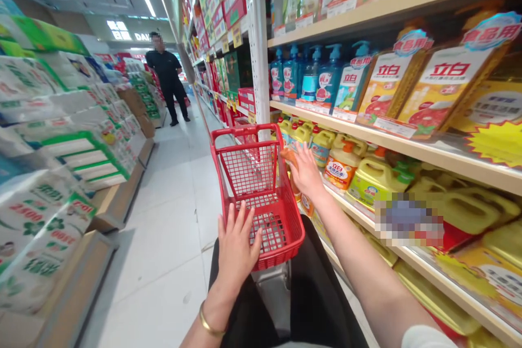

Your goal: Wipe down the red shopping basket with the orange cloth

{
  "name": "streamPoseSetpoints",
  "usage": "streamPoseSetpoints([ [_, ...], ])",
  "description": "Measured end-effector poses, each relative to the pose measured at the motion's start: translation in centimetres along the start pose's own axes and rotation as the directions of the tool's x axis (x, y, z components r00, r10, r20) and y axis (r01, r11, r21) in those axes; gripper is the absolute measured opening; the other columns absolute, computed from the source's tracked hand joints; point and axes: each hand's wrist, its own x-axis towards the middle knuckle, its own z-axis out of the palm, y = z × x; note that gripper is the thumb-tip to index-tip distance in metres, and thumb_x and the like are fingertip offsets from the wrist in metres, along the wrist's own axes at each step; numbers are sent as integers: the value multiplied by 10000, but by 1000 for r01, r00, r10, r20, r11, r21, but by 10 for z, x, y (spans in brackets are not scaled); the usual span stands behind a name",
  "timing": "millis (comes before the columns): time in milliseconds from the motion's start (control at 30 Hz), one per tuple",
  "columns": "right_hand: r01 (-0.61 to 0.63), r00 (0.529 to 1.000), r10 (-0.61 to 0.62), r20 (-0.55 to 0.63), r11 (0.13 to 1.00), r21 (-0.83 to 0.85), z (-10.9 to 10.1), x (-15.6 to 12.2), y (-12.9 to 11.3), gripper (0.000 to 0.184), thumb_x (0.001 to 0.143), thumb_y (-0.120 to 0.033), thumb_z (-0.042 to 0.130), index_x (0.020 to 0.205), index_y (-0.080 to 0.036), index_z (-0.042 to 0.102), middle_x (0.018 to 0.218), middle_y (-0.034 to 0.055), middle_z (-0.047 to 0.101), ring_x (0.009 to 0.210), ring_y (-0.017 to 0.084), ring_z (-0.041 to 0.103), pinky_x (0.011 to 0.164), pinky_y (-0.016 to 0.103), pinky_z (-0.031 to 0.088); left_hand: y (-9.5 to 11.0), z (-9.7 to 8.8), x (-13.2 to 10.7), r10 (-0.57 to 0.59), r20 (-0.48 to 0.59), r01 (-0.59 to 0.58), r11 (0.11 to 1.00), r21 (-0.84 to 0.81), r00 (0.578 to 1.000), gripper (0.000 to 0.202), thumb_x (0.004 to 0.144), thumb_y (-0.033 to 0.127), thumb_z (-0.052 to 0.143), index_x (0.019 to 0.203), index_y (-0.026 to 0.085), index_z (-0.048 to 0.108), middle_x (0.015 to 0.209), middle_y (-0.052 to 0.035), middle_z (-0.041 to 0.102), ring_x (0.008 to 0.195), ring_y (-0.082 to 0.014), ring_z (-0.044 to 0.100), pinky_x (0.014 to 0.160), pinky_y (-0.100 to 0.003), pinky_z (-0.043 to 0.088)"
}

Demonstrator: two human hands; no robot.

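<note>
A red plastic shopping basket [291, 223] with grid walls stands in front of me, and only its grid floor shows inside. My left hand [238, 244], a gold bangle at its wrist, is over the near left part of the basket; its fingers are spread and hold nothing. My right hand [305, 171] reaches past the basket's right side toward the lower shelf, fingers apart. Beside its fingers shows an orange-brown patch [289, 156] whose kind I cannot make out. Nearest to that hand are a blue-labelled jug [322, 147] and an orange-labelled detergent jug [340, 166].
Shelves on the right carry blue pump bottles [309, 79], large detergent bottles [385, 84] and yellow jugs [369, 176]. On the left, paper packs [44, 234] are stacked on low platforms. Tiled floor [171, 206] runs between them. A person in dark clothes [167, 76] stands farther down the aisle.
</note>
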Motion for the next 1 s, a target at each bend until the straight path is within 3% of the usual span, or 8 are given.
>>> streamPoseSetpoints([
  [100, 120, 973, -141, 185, 985, 123, 12, -22, 2, 528, 1106, -366, 454, 1613, -242, 530, 1799, 58, 262, 1700, 272, 52, 1368, 616, 123, 1, 3, 0, -23, 16, 22, 1000, 14, 1000, 603, 1049, 391, 568, 1633, 261, 488, 1769, -84, 332, 1676, -396, 195, 1317, -720, 238],
  [233, -134, 900, -32, 434, 928, 347, 22, -77, 7, 580, 1129, -504, 390, 1649, -263, 485, 1800, 61, 250, 1693, 278, 112, 1364, 598, 159, 1, 2, -1, -28, 42, 27, 999, 30, 999, 598, 1060, 429, 547, 1628, 248, 498, 1772, -87, 321, 1673, -404, 201, 1313, -731, 241],
  [333, -217, 874, -6, 486, 890, 401, 6, -116, 2, 599, 1131, -566, 379, 1683, -334, 410, 1820, 10, 162, 1694, 259, 99, 1373, 562, 133, 1, 3, -1, -37, 56, 34, 998, 52, 998, 595, 1071, 467, 521, 1618, 234, 512, 1778, -85, 303, 1668, -417, 209, 1302, -739, 254],
  [467, -166, 825, -32, 564, 940, 296, -18, -142, -19, 548, 1104, -595, 458, 1606, -390, 535, 1828, -45, 87, 1698, 292, 30, 1365, 568, 164, 3, 4, 1, -39, 52, 35, 997, 73, 998, 621, 1075, 504, 506, 1628, 223, 498, 1785, -87, 277, 1668, -417, 209, 1308, -737, 235],
  [633, -279, 778, 181, 601, 958, 72, -2, -107, -36, 740, 1038, -703, 530, 1678, -348, 423, 1839, 22, -15, 1692, 352, 55, 1355, 539, 188, 5, 4, 2, -24, 67, 17, 994, 108, 997, 638, 1075, 536, 495, 1628, 219, 499, 1780, -91, 288, 1660, -414, 238, 1310, -722, 248],
  [800, -445, 747, 404, 528, 894, -55, 39, -33, -25, 654, 1101, -415, 491, 1725, -324, 319, 1842, 109, 43, 1599, 346, 403, 1295, 456, 346, 2, 6, 1, -18, 72, 8, 990, 139, 997, 642, 1075, 538, 482, 1631, 218, 496, 1777, -93, 293, 1654, -418, 255, 1307, -726, 248],
  [900, -509, 730, 475, 492, 858, -73, 57, -4, -12, 852, 1048, -328, 562, 1764, -321, 100, 1813, 157, 209, 1518, 341, 526, 1224, 470, 443, 2, 8, 1, -22, 67, 13, 991, 134, 997, 638, 1071, 527, 492, 1634, 225, 493, 1777, -94, 291, 1659, -413, 243, 1313, -726, 229],
  [1000, -542, 738, 507, 445, 839, -56, 66, 3, -6, 1062, 994, -260, 603, 1741, -263, -151, 1806, 211, 192, 1505, 325, 544, 1187, 447, 483, 2, 9, 1, -29, 66, 20, 990, 137, 997, 650, 1070, 526, 489, 1643, 220, 476, 1779, -94, 284, 1667, -404, 217, 1321, -718, 213],
])
